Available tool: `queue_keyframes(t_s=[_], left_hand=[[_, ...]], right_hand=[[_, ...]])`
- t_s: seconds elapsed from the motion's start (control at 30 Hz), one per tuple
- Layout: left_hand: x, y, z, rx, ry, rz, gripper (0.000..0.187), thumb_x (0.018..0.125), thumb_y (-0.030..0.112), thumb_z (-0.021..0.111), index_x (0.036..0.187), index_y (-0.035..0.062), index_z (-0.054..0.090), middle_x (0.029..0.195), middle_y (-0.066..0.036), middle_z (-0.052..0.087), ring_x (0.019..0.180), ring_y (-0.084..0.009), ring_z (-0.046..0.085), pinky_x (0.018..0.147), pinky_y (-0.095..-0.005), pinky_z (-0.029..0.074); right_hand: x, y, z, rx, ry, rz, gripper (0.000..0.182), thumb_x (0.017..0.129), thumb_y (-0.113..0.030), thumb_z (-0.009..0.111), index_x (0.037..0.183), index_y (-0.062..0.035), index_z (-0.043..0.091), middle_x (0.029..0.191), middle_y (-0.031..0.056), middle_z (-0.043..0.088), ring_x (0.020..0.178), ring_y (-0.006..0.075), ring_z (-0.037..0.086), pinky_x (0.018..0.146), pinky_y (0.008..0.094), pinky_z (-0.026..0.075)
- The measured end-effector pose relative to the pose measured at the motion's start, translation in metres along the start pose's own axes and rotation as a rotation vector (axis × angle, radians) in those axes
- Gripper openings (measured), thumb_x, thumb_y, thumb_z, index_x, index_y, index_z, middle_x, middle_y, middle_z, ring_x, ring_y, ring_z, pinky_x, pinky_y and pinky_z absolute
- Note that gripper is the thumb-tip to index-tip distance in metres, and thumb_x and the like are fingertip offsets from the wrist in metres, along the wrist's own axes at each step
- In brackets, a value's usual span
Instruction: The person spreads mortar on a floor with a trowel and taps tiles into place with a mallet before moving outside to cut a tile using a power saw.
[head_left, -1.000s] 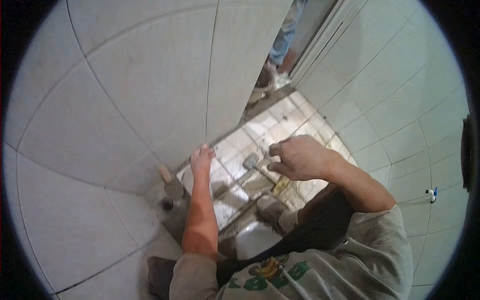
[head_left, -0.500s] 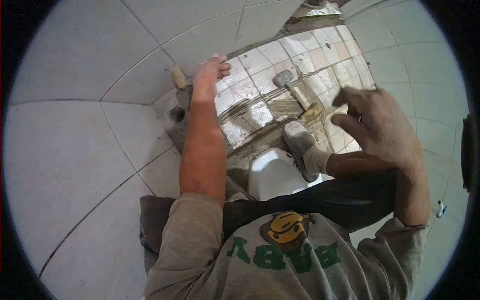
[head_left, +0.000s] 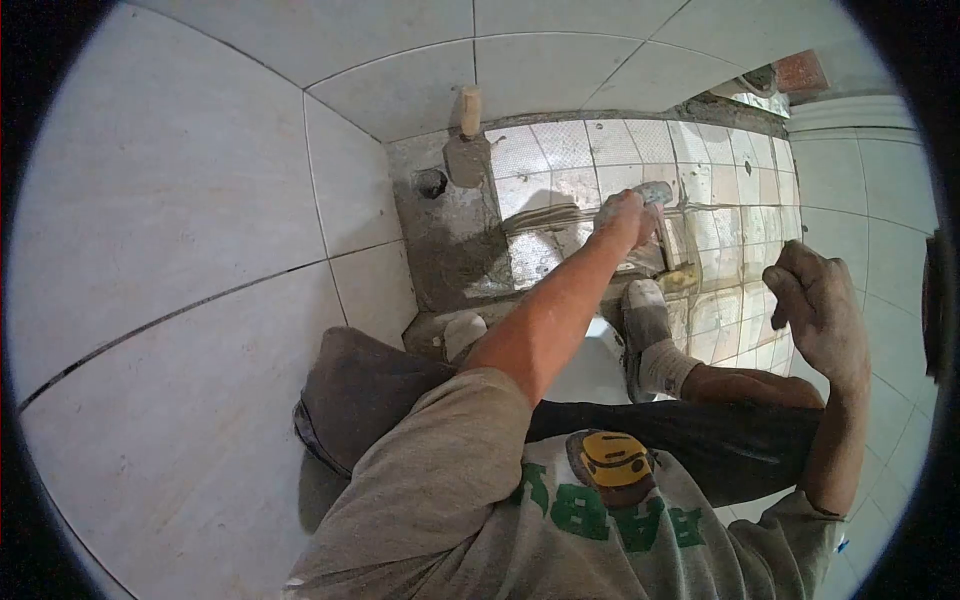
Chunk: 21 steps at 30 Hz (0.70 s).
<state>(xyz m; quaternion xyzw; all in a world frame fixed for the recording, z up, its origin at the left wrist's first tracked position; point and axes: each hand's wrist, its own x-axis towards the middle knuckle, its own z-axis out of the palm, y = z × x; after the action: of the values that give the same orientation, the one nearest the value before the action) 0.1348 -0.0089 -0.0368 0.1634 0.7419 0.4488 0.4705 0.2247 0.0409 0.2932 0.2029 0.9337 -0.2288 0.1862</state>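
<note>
My left hand (head_left: 622, 218) reaches across my body to the floor, its fingers closed around the mallet just below the grey head (head_left: 655, 190). The mallet's handle runs down towards my foot, with a yellow object (head_left: 680, 279) at its lower end. My right hand (head_left: 822, 315) is raised near the right wall, fingers loosely bent and thumb apart, with nothing visible in it. A trowel (head_left: 467, 150) with a wooden handle lies on the grey mortar patch by the left wall, beside a round drain hole (head_left: 430, 183).
Small pale floor tiles (head_left: 560, 145), some smeared with mortar, cover the floor ahead. A white toilet pan (head_left: 590, 370) sits between my feet. Large tiled walls (head_left: 180, 150) stand close on both sides. A reddish block (head_left: 802, 72) lies at the far right.
My left hand has moved right from beside the trowel handle and taken hold of the mallet. My right hand's fingers have curled in more. The view has turned left.
</note>
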Motion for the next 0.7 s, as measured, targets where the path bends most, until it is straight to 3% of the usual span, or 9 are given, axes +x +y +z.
queue_keyframes(t_s=[0.03, 0.17, 0.23, 0.3, 0.43, 0.53, 0.6, 0.7], left_hand=[[0.002, -0.002, -0.003, 0.273, 0.125, 0.097, 0.054, 0.086, 0.050, 0.056, 0.104, -0.0001, 0.066, 0.088, -0.023, 0.067, 0.089, -0.0353, 0.065, 0.085, -0.0429, 0.049], [-0.029, 0.029, -0.018, 0.247, 0.253, 0.051, 0.059, 0.087, 0.054, 0.049, 0.104, 0.0005, 0.066, 0.092, -0.024, 0.067, 0.093, -0.0357, 0.065, 0.086, -0.0452, 0.048], [-0.036, 0.035, -0.022, 0.311, 0.174, 0.070, 0.062, 0.088, 0.057, 0.045, 0.108, 0.0017, 0.066, 0.104, -0.023, 0.065, 0.101, -0.0341, 0.063, 0.089, -0.0454, 0.047], [-0.031, 0.028, -0.017, 0.350, 0.178, 0.104, 0.061, 0.088, 0.056, 0.046, 0.111, 0.0025, 0.064, 0.108, -0.022, 0.063, 0.104, -0.0342, 0.061, 0.091, -0.0452, 0.046], [-0.019, 0.015, -0.008, 0.445, 0.167, 0.136, 0.058, 0.087, 0.052, 0.049, 0.120, 0.0055, 0.059, 0.117, -0.019, 0.061, 0.111, -0.0350, 0.058, 0.095, -0.0434, 0.044], [-0.008, 0.018, -0.012, 0.239, 0.019, 0.053, 0.056, 0.086, 0.047, 0.053, 0.123, 0.0044, 0.056, 0.122, -0.020, 0.058, 0.113, -0.0357, 0.056, 0.097, -0.0424, 0.044], [-0.010, 0.022, -0.015, 0.273, 0.052, 0.049, 0.058, 0.085, 0.042, 0.056, 0.126, 0.0010, 0.051, 0.123, -0.021, 0.057, 0.112, -0.0372, 0.056, 0.098, -0.0417, 0.044], [-0.010, 0.026, -0.020, 0.152, 0.108, -0.025, 0.062, 0.086, 0.039, 0.056, 0.129, -0.0028, 0.045, 0.121, -0.025, 0.057, 0.113, -0.0377, 0.056, 0.098, -0.0427, 0.044]], right_hand=[[0.001, 0.000, 0.001, -0.004, -0.006, -0.007, 0.017, 0.087, -0.003, 0.053, 0.071, 0.0041, 0.052, 0.054, 0.0143, 0.053, 0.049, 0.0219, 0.059, 0.047, 0.0332, 0.044], [0.008, 0.001, 0.001, 0.043, 0.048, -0.035, 0.007, 0.085, 0.001, 0.051, 0.082, 0.0054, 0.055, 0.060, 0.0151, 0.056, 0.051, 0.0216, 0.060, 0.048, 0.0320, 0.045], [0.013, 0.006, 0.002, 0.058, 0.074, -0.028, 0.007, 0.085, 0.002, 0.051, 0.086, 0.0059, 0.057, 0.063, 0.0159, 0.058, 0.053, 0.0226, 0.060, 0.051, 0.0325, 0.046], [0.019, 0.019, 0.005, -0.029, 0.101, -0.169, 0.010, 0.083, 0.000, 0.053, 0.088, 0.0065, 0.059, 0.066, 0.0169, 0.060, 0.057, 0.0251, 0.060, 0.058, 0.0339, 0.048], [0.025, 0.022, 0.009, -0.095, 0.071, -0.189, 0.010, 0.082, -0.003, 0.057, 0.084, 0.0069, 0.060, 0.066, 0.0173, 0.060, 0.059, 0.0272, 0.060, 0.063, 0.0348, 0.048], [0.027, 0.020, 0.011, -0.128, 0.094, -0.264, 0.014, 0.083, -0.006, 0.058, 0.078, 0.0076, 0.059, 0.067, 0.0177, 0.060, 0.057, 0.0266, 0.059, 0.061, 0.0346, 0.048], [0.027, 0.024, 0.009, -0.221, -0.058, -0.067, 0.018, 0.085, -0.007, 0.058, 0.074, 0.0076, 0.058, 0.066, 0.0177, 0.060, 0.055, 0.0256, 0.058, 0.059, 0.0339, 0.048], [0.027, 0.037, 0.028, 0.000, -0.046, -0.001, 0.015, 0.086, -0.007, 0.057, 0.079, 0.0070, 0.058, 0.062, 0.0178, 0.059, 0.056, 0.0238, 0.060, 0.056, 0.0339, 0.046]])
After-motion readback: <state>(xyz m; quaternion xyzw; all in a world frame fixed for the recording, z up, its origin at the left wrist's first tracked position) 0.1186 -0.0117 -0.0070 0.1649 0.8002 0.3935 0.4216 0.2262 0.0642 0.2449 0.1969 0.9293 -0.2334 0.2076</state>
